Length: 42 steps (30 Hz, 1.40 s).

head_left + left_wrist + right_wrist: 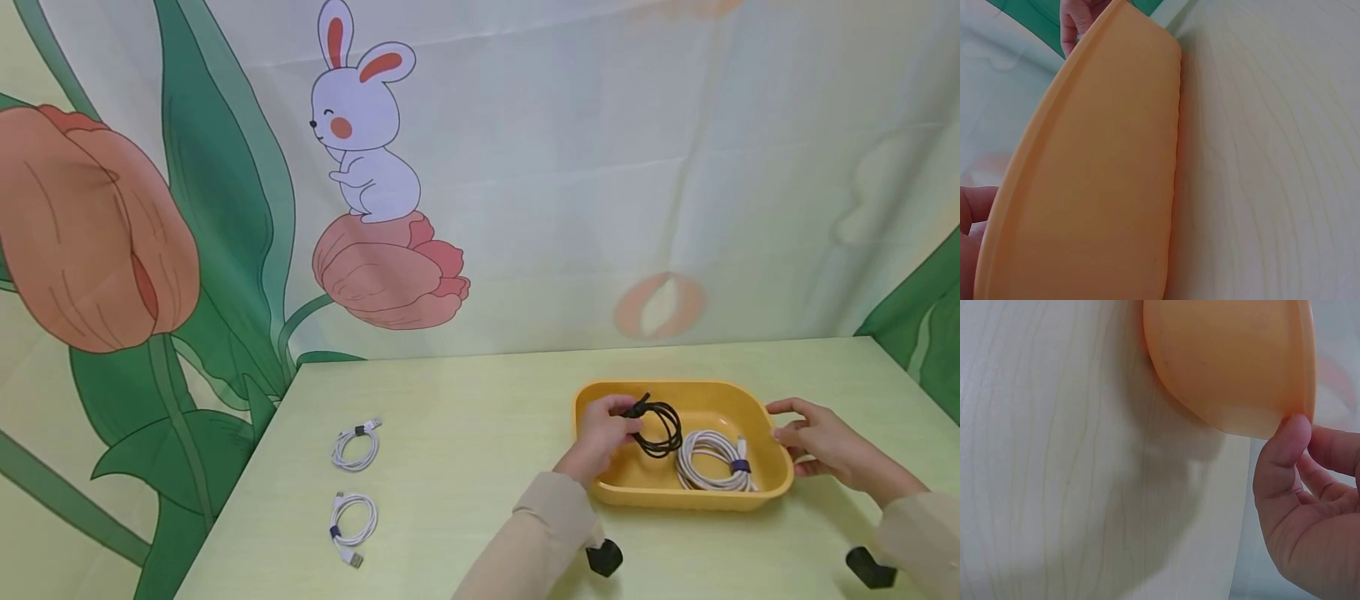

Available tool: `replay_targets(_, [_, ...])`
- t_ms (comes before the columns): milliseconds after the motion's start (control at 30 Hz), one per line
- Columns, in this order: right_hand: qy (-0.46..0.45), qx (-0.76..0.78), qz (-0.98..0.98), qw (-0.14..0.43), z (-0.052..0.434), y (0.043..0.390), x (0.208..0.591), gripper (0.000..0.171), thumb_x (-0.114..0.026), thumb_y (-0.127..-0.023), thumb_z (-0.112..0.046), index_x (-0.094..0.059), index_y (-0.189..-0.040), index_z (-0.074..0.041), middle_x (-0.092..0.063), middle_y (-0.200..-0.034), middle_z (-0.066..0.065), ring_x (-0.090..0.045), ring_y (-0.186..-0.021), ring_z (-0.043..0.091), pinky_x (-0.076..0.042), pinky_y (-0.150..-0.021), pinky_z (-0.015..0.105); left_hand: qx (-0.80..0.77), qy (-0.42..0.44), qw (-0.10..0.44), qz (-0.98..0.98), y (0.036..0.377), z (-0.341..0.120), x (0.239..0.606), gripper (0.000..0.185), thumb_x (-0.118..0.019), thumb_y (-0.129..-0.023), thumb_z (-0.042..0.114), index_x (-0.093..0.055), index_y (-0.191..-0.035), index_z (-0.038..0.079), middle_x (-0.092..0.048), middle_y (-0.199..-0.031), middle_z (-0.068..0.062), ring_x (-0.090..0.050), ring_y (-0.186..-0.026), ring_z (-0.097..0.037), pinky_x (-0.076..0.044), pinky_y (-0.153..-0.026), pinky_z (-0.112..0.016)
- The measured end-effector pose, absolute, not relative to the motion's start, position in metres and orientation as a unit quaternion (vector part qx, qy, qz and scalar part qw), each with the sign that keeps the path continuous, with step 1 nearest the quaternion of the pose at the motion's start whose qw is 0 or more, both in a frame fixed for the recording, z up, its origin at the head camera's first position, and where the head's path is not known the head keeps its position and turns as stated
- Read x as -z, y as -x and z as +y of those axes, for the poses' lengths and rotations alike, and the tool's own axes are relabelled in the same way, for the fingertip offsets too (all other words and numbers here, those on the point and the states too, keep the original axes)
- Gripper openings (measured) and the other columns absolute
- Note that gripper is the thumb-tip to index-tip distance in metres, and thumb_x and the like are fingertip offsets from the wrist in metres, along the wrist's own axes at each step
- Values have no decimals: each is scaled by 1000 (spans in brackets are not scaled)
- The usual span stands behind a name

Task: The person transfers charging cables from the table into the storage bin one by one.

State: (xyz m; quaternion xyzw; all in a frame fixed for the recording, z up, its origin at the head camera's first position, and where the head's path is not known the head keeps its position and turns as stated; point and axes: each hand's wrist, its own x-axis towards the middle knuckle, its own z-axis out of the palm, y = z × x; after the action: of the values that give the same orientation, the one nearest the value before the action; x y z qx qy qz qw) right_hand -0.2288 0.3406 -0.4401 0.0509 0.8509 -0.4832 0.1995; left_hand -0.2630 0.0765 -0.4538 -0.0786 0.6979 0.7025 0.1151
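A coiled black cable (661, 431) is pinched in my left hand (602, 429), above the left part of a yellow tray (693, 500). Inside the tray, on its right side, lies a thicker coiled white cable (693, 475) with a dark blue tie. My right hand (828, 442) holds the tray's right end; the right wrist view shows the thumb (1296, 434) against the rim, fingers bent beside it. In the left wrist view the tray wall (1097, 162) hides most of the left hand and the black cable.
Two small coiled white cables lie on the table's left side, one with a black tie (356, 450) farther back, one with a dark blue tie (356, 521) nearer. A printed curtain (525, 167) with a rabbit and tulips hangs behind the table.
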Motion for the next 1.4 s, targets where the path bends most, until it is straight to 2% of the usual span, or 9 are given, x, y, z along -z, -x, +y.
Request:
replay_targets(333, [-50,481,853,199,340,228,440,55,-45,-92,-15,-15,-133,4,-52,-94,12,-52,-70,18,-51,-61,29,-685,81,107,717,265,80,457,24,-63,-74,-7,-64,-94,6,-61,-87,-4,-55,-72,-15,-52,-65,-30])
replay_targets(1033, [-52,484,851,199,340,229,439,54,-45,-92,-15,-15,-133,4,-53,-92,11,-52,-70,18,-51,-61,29,-660,64,101,742,279,86,461,26,-63,-72,-10,-67,-92,6,-62,-89,-4,-56,-81,-17,-52,-70,-33])
replay_targets(1400, [-53,485,851,197,340,228,438,53,-44,-92,-15,-16,-133,4,-53,-94,12,-52,-71,18,-51,-61,29,-648,65,101,752,281,87,466,26,-63,-71,-11,-67,-90,6,-63,-89,-4,-55,-79,-16,-51,-70,-32])
